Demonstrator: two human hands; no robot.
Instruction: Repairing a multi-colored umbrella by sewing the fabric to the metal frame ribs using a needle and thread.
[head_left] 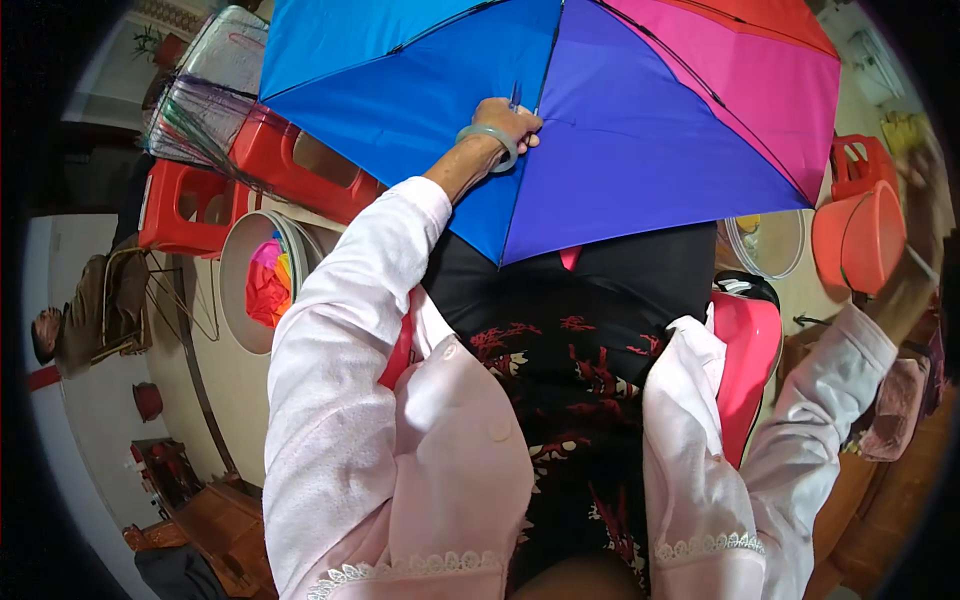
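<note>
A multicoloured umbrella (pixel 640 165) is spread open in front of me, its blue, purple, pink and red panels showing with thin dark ribs across them. My left hand (pixel 508 122), with a pale bangle (pixel 515 150) at the wrist, is closed on the umbrella near the rib between the blue and purple panels. The fingers hide exactly which part they pinch. Far to the right, my right hand (pixel 915 170) is stretched out at the picture's rim, beyond a red bucket (pixel 860 240) and close to something yellow (pixel 900 132). It is blurred, so its fingers cannot be made out.
Red plastic stools (pixel 190 212) stand at the left, beside a plastic-wrapped bundle (pixel 210 85). A pale bucket (pixel 240 290) holds bright folded cloth (pixel 266 285). Another person (pixel 85 310) sits farther left. A clear round tub (pixel 775 245) lies partly behind the umbrella's right edge.
</note>
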